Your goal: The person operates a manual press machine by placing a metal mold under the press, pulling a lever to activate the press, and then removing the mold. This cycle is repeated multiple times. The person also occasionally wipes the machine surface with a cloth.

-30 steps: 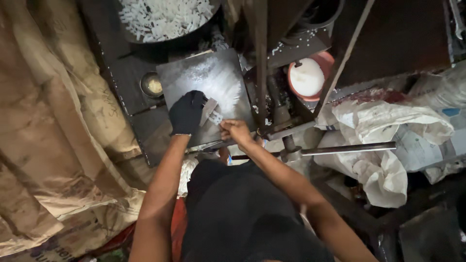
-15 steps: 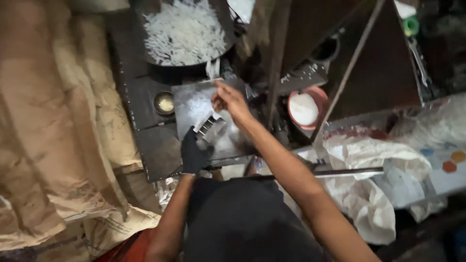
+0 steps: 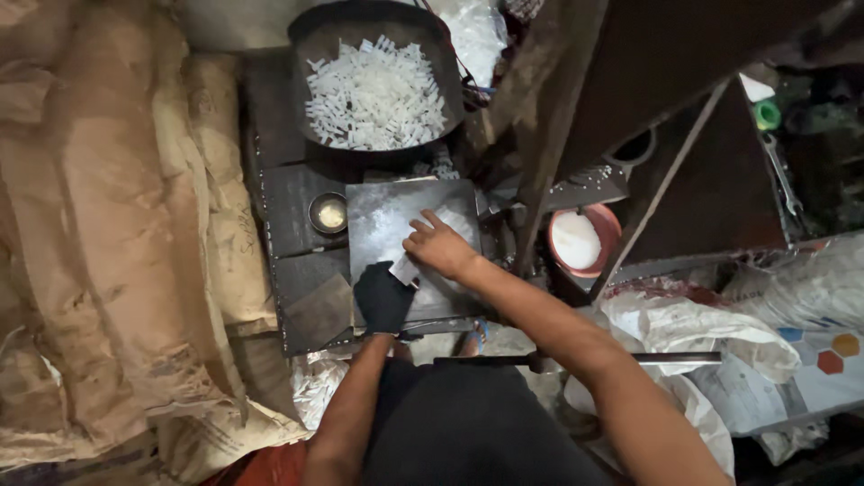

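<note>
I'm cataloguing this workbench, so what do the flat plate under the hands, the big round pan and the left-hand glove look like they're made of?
The flat plate looks like bare metal: grey, dull sheen, dusted white. The round pan seems dark metal, matte and blackened, holding white pieces. The glove on the left hand looks like black knit or rubber-coated fabric; too dark to tell.

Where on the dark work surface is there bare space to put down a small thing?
Bare patches: the dark slab left of the small round metal cup, and the dusty metal plate above the black-gloved left hand. Crowded: the plate's lower right under the bare right hand, and the black pan of white pieces.
</note>
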